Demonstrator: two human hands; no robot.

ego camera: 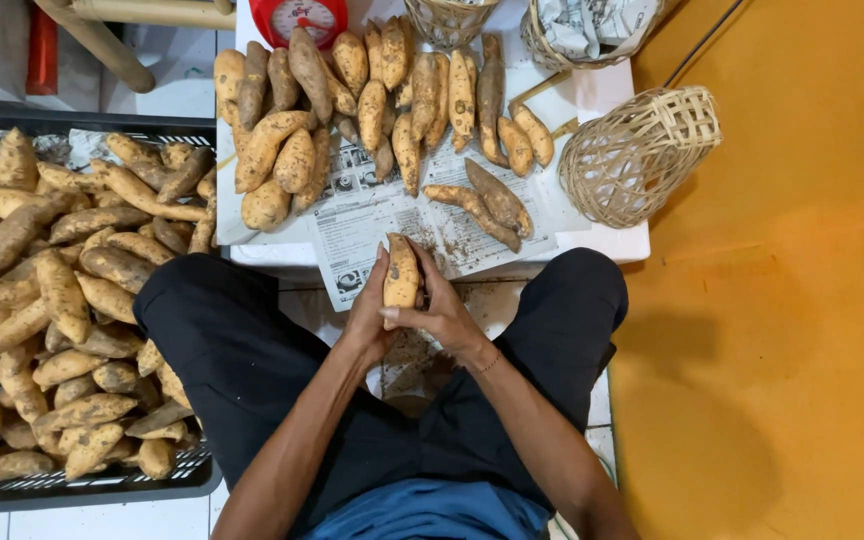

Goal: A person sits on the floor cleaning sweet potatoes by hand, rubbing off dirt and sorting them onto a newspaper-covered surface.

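Sorting station, seen from above — one sweet potato in both hands.

Surface: low white table [607,245] spread with newspaper [372,225], carrying a heap of sweet potatoes [352,110]; a red scale [297,15] at its far edge, a woven basket [637,155] tipped on its side at the right corner, two more baskets behind. Room: pale tiled floor [167,70] on the left, orange floor [802,300] on the right. Black plastic crate [102,485] at left, full of sweet potatoes. Held item: sweet potato [401,272], upright, over the table's near edge, between the knees — left hand [367,315] cups its left side, right hand [442,310] wraps its right side, thumb across the lower end. Both hands closed around it.
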